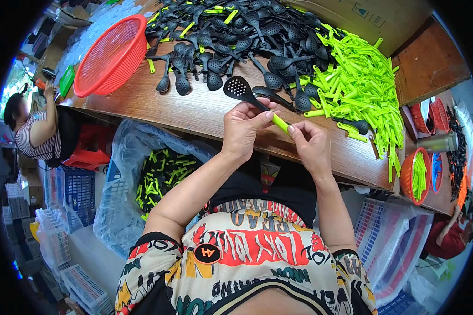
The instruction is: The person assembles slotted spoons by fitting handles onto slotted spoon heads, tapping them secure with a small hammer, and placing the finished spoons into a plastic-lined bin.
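Over the table's front edge I hold a black slotted spoon [239, 88] with a lime-green handle [280, 123] on its shaft. My left hand [247, 126] is closed round the black shaft near the green part. At the other end, my right hand [311, 143] pinches the tip of the green handle. Beyond my hands lies a big heap of black perforated spoon heads [215, 39]. To the right of it spreads a pile of loose lime-green handles [360, 84].
A red plastic basket [113, 55] stands on the table's left. Below, a blue plastic-lined container [122, 178] holds several finished-looking black and green utensils [163, 176]. An orange basket [416, 176] with green handles is at right. Another person [34, 121] works at far left; a cardboard box [368, 21] stands behind.
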A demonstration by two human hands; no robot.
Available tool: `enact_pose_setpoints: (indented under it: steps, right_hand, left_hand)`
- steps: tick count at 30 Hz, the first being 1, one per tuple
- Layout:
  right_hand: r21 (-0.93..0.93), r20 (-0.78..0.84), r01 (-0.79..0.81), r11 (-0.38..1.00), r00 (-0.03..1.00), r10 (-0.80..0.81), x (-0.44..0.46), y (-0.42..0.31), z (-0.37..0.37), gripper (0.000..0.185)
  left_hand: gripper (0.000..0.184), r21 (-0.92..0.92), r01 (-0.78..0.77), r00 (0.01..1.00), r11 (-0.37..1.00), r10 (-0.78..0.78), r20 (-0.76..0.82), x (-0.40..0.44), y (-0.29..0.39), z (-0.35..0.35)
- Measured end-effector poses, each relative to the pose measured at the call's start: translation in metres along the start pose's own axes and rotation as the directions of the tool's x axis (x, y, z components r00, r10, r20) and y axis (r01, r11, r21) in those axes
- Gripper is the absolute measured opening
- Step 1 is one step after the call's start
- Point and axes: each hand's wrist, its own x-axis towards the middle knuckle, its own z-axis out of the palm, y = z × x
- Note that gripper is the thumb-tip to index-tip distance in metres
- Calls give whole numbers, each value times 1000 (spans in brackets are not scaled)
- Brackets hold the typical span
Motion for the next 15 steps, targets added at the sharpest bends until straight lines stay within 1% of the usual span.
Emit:
enact_pose_setpoints:
  steps: [1, 2, 3, 4, 5, 6, 7, 8, 9, 10, 11, 12, 13, 14, 15]
  right_hand:
    - [-47, -7, -21, 999, 1000, 21, -2, -4, 1, 18]
    - [-44, -8, -22, 999, 1000, 21, -5, -10, 1, 18]
    - [-122, -57, 8, 993, 998, -15, -7, -17, 2, 19]
    - [-200, -103, 32, 979, 993, -54, -9, -19, 2, 19]
    - [-200, -104, 31, 979, 993, -53, -6, -15, 1, 19]
    - [-274, -127, 245, 930, 949, -287, -2, -10, -1, 20]
    - [-352, -131, 437, 828, 853, -506, 0, -7, -2, 22]
    - [-354, -133, 434, 828, 853, -504, -2, -7, -3, 22]
    - [-183, -29, 343, 921, 935, -354, -6, -12, -3, 22]
    - [-22, 103, 212, 977, 972, -209, -9, -17, -3, 22]
    - [41, 139, 135, 990, 980, -140, -11, -23, -1, 18]
    - [41, 138, 135, 990, 981, -139, -10, -22, 4, 18]
    - [86, 101, 193, 977, 974, -201, -8, -19, 10, 15]
    - [129, 64, 253, 959, 963, -262, -7, -18, 13, 13]
    - [131, 67, 252, 959, 963, -263, -8, -17, 14, 13]
  left_hand:
    - [23, 2, 0, 1000, 1000, 0, 0, 0, 1, -1]
    - [27, 24, -32, 999, 999, 32, 28, 0, 3, -1]
    - [30, 44, -65, 996, 997, 62, 58, 0, 5, -1]
    - [30, 45, -63, 996, 997, 60, 58, -1, 7, -1]
    - [31, 54, -65, 996, 996, 61, 64, -1, 9, -1]
    - [32, 63, -66, 996, 996, 62, 71, -2, 11, 0]
    - [32, 63, -64, 996, 996, 59, 74, -2, 12, 2]
    - [33, 43, -44, 996, 998, 40, 78, -2, 13, 4]
    - [34, 24, -23, 996, 999, 21, 83, -2, 13, 5]
    - [34, 23, -21, 996, 1000, 18, 86, -3, 11, 6]
    - [33, 31, -39, 995, 999, 36, 94, -3, 9, 9]
    - [33, 38, -58, 993, 998, 54, 101, -4, 7, 10]
    - [31, 92, -50, 990, 994, 37, 135, -7, 7, 10]
    - [31, 92, -51, 990, 994, 38, 132, -7, 8, 10]
    - [29, 73, -38, 988, 997, 27, 149, -8, 9, 10]
